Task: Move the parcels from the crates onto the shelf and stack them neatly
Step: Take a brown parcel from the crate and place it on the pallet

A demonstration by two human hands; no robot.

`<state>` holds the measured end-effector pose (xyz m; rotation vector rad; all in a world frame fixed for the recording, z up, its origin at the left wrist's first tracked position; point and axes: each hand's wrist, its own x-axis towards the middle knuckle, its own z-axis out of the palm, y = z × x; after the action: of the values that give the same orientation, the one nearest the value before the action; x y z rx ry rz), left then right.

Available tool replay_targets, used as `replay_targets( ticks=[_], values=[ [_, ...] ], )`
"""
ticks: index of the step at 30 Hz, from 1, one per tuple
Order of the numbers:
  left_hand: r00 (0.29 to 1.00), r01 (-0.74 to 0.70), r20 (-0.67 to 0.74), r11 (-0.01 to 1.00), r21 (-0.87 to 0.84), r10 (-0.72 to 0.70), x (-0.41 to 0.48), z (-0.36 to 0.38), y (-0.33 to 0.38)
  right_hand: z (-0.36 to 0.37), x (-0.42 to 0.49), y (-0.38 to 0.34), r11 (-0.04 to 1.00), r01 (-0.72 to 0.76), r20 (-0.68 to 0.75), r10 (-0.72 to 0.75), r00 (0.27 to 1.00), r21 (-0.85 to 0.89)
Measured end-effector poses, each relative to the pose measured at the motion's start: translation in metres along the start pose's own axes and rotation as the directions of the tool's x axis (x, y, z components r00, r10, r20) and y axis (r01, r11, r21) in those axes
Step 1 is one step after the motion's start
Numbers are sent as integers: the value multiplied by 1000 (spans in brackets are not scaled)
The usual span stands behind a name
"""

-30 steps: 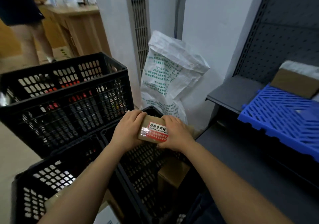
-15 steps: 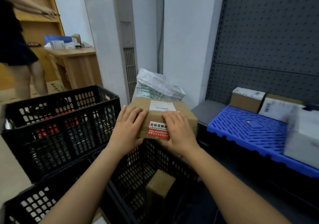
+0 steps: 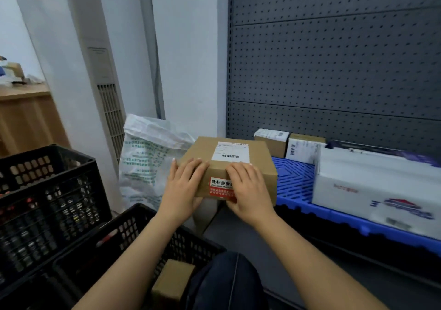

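The left hand (image 3: 183,186) and right hand (image 3: 249,191) grip a brown parcel (image 3: 202,151) bearing a barcode label (image 3: 230,151) and a red sticker (image 3: 220,188) reading "此标签撕". Behind it, a blue pallet (image 3: 294,181) fronts grey pegboard (image 3: 334,71).

Five parcels are plainly seen: one brown cardboard box (image 3: 230,153) with a white label and red sticker, held by two bare hands, the left hand (image 3: 183,190) and the right hand (image 3: 248,197); three on the single blue slatted plastic pallet (image 3: 293,185), namely a small brown box (image 3: 270,142), a white-labelled box (image 3: 301,151) and a large white box (image 3: 377,185); and one plain brown box (image 3: 171,283) inside a crate. There are two black perforated plastic crates, the left crate (image 3: 47,202) and the near crate (image 3: 128,223), and one white woven sack (image 3: 148,157) with green print.
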<state>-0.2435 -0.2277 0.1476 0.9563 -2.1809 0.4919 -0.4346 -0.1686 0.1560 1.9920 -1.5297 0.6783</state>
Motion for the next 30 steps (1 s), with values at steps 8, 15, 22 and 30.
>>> replay_targets(
  ticks=[8,15,22,30],
  values=[
    [999,-9,46,991,-132,15,32,67,30,15,-18,45,987,-109,44,115,992,-115],
    [993,0,111,966,-258,29,53,110,39,31,-23,72,962,-174,50,189,981,-208],
    [986,-5,159,947,-321,59,65,131,45,34,-22,95,956,-206,147,239,960,-208],
    [979,-18,181,931,-365,90,79,137,46,20,-17,119,948,-223,255,279,926,-228]
  ],
)
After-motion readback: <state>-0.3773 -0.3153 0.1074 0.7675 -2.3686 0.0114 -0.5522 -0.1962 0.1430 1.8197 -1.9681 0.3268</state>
